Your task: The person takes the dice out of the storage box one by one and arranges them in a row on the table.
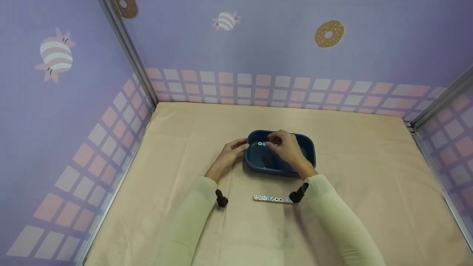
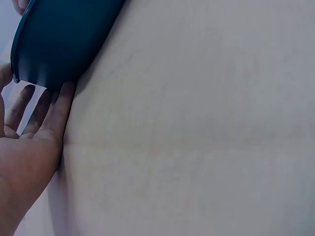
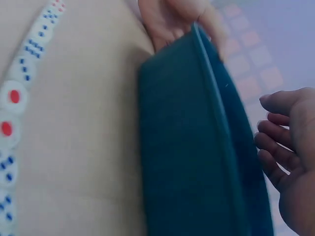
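A dark blue plastic tub [image 1: 281, 171] with rounded corners stands on the cloth. My left hand [image 1: 231, 152] holds it at its left end, thumb at the rim and fingers against the outer wall, as the left wrist view also shows. Over the tub's inside is my right hand [image 1: 286, 146], its fingers loosely bent. Nothing shows between thumb and fingers in the right wrist view. A few white dice [image 1: 261, 143] lie in the tub beside the right fingertips; others may be hidden by the hand.
A straight row of white dice [image 1: 268, 199] with blue and red pips lies in front of the tub, its right end partly behind the right wrist's dark device [image 1: 298, 193]. Beige cloth [image 1: 184, 147] covers the table. Purple patterned panels [image 1: 258, 44] enclose the back and sides.
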Available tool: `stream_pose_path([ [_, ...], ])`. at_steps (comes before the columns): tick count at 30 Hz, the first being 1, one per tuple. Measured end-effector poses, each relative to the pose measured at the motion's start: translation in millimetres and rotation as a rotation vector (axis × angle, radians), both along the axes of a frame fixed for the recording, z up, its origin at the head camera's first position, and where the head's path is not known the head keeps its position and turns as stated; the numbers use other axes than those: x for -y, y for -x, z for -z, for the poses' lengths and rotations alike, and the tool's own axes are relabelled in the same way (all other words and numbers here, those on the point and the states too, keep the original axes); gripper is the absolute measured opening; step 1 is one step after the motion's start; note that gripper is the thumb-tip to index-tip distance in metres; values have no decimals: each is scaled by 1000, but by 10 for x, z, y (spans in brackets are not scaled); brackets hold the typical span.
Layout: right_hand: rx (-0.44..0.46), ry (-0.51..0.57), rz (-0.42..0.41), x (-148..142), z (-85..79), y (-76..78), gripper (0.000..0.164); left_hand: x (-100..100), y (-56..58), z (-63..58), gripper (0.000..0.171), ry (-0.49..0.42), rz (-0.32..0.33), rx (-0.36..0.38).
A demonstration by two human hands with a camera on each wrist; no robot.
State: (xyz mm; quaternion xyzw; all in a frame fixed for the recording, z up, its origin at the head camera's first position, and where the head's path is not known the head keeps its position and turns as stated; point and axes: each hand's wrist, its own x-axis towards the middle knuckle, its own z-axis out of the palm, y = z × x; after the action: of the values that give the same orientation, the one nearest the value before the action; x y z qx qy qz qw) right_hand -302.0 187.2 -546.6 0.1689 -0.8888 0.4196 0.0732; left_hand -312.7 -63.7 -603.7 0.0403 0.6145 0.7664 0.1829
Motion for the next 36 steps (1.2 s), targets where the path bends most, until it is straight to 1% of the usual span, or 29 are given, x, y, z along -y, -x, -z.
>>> stream_pose_path([
  [3,50,-15,25,30,93,85,27,1,-3,7,46,-10,8,6],
  [6,80,-32,51,65,176,131,29,2,-4,17,45,-15,8,8],
  [11,134,-63,77,95,305,156,30,-10,-5,24,44,-16,6,9],
  [14,155,-91,80,89,359,159,30,-25,-7,20,45,-10,9,6],
  [22,144,-161,40,78,398,177,31,-15,11,-1,47,5,13,-7],
  [27,140,-188,30,112,405,192,25,6,22,-2,46,5,10,-12],
  [32,108,-222,33,153,421,199,24,17,9,2,46,-7,15,-7],
  [36,99,-241,3,182,411,208,19,19,13,5,46,-8,18,-6],
])
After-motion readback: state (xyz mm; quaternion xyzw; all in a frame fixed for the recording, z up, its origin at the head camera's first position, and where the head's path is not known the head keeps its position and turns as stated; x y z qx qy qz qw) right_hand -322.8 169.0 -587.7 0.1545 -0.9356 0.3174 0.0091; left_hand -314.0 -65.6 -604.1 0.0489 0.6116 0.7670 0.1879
